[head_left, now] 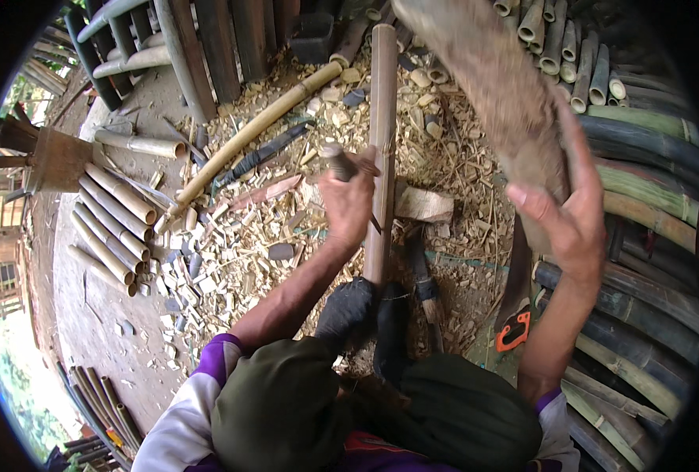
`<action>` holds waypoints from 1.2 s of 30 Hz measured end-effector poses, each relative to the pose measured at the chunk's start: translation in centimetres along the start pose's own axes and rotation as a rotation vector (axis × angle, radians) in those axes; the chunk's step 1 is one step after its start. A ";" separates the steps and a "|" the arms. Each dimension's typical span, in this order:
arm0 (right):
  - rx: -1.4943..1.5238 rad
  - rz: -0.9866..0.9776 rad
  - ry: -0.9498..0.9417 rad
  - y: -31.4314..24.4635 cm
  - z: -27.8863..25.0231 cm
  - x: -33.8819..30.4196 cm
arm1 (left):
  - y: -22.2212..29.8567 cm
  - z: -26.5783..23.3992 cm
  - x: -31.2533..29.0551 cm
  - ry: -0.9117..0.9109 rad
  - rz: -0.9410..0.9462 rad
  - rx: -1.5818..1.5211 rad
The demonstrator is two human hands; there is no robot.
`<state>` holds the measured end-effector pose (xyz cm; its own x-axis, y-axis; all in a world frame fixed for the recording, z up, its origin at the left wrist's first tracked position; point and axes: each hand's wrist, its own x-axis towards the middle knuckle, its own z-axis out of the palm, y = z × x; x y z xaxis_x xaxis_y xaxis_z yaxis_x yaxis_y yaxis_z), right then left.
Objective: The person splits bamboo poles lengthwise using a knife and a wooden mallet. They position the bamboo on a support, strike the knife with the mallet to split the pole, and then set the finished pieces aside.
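Left hand (348, 200): closed in a fist around a knife handle (336, 160), knuckles touching the bamboo pole (382, 141); blade hidden behind the hand, edge apparently set against the pole's left side.

Right hand (567, 208): raised, fingers wrapped around the lower end of a wooden club (491, 86); thumb across the near face; club blurred, angled up toward the top edge of the view.

Pole: pale tan, straight, lying lengthwise on the ground (105, 315) from between the feet (365, 315) to the pile at the top; near end pinned under dark footwear.

Around: ground littered with pale chips (239, 244); cut bamboo tubes (113, 212) stacked at the left edge; green and dark culms (649, 236) stacked along the right edge; saw with orange handle (515, 326) just beside the right forearm.
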<state>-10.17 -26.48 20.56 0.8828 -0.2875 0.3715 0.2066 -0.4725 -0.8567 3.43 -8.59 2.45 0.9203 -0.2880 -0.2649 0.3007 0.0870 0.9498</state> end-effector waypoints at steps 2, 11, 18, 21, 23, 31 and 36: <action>-0.025 -0.093 0.025 -1.5 0.3 2.2 | 1.1 2.0 -1.5 -0.061 0.099 0.181; -0.522 0.294 -0.566 -1.2 2.3 3.7 | -1.9 2.9 -1.0 -0.217 0.141 0.109; 0.077 0.005 -0.197 -1.3 0.2 1.8 | -3.8 -5.3 5.7 -0.247 -0.338 -0.559; 0.026 -0.005 -0.132 -0.7 0.7 1.1 | -4.9 -7.5 5.8 -0.123 -0.388 -0.670; 0.012 0.043 -0.095 0.3 0.4 -0.1 | -3.9 -6.8 2.6 -0.172 -0.328 -0.693; 0.003 0.139 -0.059 1.2 0.6 -2.4 | -0.7 -7.1 -2.5 0.087 -0.320 -0.569; 0.053 0.152 -0.078 0.7 0.8 -2.9 | -3.0 -8.2 -1.4 0.059 -0.345 -0.582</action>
<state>-12.24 -25.26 18.61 0.9351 -0.2860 0.2093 0.0885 -0.3834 -0.9193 3.27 -0.59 -1.42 0.7545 -0.3405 -0.5610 0.6502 0.5037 0.5688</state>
